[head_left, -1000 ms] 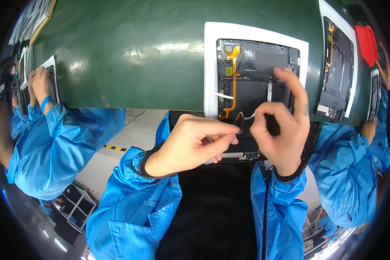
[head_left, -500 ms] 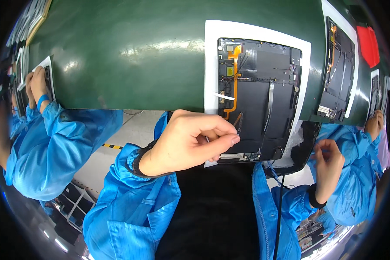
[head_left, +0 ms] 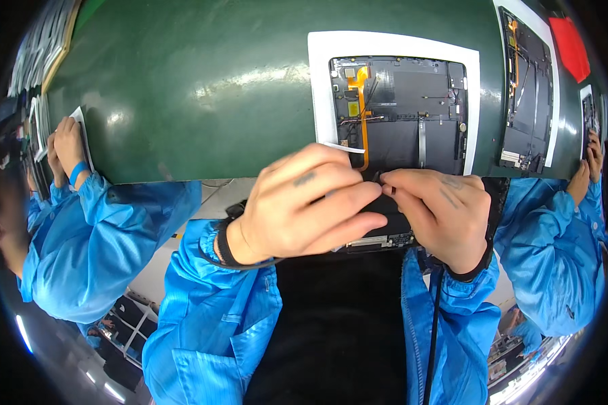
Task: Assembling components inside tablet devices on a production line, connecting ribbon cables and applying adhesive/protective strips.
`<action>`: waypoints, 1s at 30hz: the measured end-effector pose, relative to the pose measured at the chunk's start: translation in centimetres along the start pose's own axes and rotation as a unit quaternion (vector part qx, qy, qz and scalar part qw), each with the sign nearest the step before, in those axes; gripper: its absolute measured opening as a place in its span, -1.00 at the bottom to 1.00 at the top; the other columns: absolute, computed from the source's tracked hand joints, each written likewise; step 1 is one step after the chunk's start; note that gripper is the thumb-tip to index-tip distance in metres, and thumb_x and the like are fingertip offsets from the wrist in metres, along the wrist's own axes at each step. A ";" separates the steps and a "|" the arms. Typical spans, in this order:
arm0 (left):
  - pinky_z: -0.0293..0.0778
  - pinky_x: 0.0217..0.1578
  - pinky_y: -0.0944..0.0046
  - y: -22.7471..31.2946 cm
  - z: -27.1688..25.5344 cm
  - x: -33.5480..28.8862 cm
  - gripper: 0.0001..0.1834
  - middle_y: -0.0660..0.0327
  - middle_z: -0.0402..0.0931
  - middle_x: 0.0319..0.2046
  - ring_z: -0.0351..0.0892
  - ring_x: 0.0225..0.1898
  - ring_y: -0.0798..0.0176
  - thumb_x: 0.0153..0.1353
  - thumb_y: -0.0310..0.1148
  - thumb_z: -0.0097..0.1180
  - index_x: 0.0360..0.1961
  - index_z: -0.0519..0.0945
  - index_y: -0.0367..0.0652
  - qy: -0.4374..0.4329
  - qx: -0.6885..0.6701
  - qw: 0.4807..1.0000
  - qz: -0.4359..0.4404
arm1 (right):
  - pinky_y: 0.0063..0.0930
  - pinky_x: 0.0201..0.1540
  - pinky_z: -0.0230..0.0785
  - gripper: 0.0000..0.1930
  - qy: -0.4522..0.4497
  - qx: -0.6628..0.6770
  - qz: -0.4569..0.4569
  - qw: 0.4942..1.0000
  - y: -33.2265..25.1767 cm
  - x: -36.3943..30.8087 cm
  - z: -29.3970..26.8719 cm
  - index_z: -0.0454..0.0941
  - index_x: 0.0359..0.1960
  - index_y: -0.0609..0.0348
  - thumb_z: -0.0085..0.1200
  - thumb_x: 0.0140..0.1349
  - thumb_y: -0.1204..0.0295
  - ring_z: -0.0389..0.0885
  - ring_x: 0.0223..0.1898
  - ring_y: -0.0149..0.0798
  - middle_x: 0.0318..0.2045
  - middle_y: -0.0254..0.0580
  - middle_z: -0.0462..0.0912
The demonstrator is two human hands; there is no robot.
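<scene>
- The right hand (head_left: 446, 212) has moved most: half a second ago it hung off beyond the lower right of the open dark device shell (head_left: 392, 138), and now it is back over the shell's lower half, its fingertips just beside the left hand's.
- The left hand (head_left: 307, 206) stays over the lower left of the shell, but has turned so that more of its back shows.
- Right grip: thumb and forefinger are bent toward each other, nearly together, with something small and dark at the tips; I cannot tell whether they clamp it.
- Left grip: its two lowest digits stand apart; other fingertips are hidden, so I cannot tell if it holds anything.
- The shell lies on a white sheet (head_left: 321, 74) on the green table (head_left: 182, 74), as before.
- On the shell's left side runs an orange flat cable (head_left: 365, 128); its lower end, visible earlier, is now behind the left hand.
- A narrow white strip (head_left: 344, 147) juts across the shell's left edge, just above that hand, as earlier.
- Right of the shell's middle, a silvery strip (head_left: 422, 145) now has its lower part covered by the right hand.
- Well right of the shell lies a similar second shell (head_left: 530, 88).
</scene>
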State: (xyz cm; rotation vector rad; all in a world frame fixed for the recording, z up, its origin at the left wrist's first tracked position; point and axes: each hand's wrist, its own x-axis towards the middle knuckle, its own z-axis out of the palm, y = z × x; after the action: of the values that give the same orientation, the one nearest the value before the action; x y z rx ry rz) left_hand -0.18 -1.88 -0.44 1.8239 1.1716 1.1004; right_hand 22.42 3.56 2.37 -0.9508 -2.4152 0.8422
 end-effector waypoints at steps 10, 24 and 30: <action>0.50 0.29 -0.24 -2.0 -0.4 -0.3 -0.54 0.09 0.59 0.22 0.48 0.37 -0.21 0.05 -0.04 0.50 -0.06 0.79 -0.01 -0.092 0.259 0.959 0.064 | -0.38 -0.26 0.64 -0.88 0.081 -0.028 0.061 0.994 1.4 2.5 -0.1 0.74 -0.28 0.23 0.37 0.13 0.60 0.83 -0.15 -0.04 -0.04 -0.03 0.78; 0.52 0.29 -0.30 -1.9 -0.7 0.2 -0.48 0.09 0.54 0.27 0.44 0.39 -0.24 0.03 0.21 0.37 0.01 0.81 0.32 -0.147 0.285 0.945 0.066 | -0.11 0.38 0.31 -0.92 0.071 -0.117 0.080 0.987 3.6 3.6 0.2 0.73 -0.38 0.14 0.40 0.12 0.54 0.44 0.46 0.10 0.34 -0.11 0.58; 0.53 0.26 -0.30 -2.0 -0.7 0.1 -0.46 0.08 0.54 0.26 0.44 0.38 -0.25 0.05 0.24 0.33 0.03 0.82 0.32 -0.155 0.287 0.943 0.068 | -0.10 0.39 0.29 -0.94 0.071 -0.116 0.087 0.987 3.8 3.6 0.3 0.74 -0.37 0.14 0.39 0.13 0.53 0.44 0.46 0.07 0.33 -0.12 0.59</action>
State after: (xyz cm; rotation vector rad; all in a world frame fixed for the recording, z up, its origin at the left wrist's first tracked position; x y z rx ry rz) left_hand -1.49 -0.98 -1.90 2.4450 1.2705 0.5274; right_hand 21.60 8.26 0.18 -1.2792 -2.3671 0.5351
